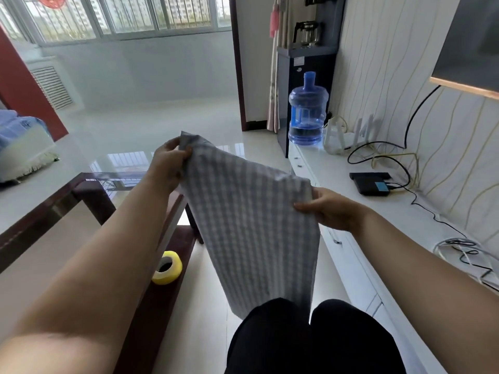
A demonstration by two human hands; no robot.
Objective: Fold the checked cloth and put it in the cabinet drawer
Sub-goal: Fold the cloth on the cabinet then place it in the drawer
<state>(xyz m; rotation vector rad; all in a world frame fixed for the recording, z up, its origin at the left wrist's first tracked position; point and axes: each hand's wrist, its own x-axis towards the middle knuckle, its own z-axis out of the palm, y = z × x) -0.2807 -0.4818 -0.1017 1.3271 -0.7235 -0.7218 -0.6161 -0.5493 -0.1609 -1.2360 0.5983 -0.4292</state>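
A blue-and-white checked cloth [253, 233] hangs in the air in front of me, its lower end draping down to my dark-trousered knees. My left hand [168, 164] pinches its upper left corner, held higher. My right hand [328, 209] grips the upper right edge, lower and nearer. The long white cabinet [348, 255] with drawer fronts and small handles runs along the right wall; its drawers appear shut.
A dark wood and glass coffee table [89, 190] stands to the left, with a yellow tape roll [167, 267] on its lower shelf. On the cabinet sit a blue water jug [307, 109], a white router [336, 140], a black box [371, 183] and loose cables.
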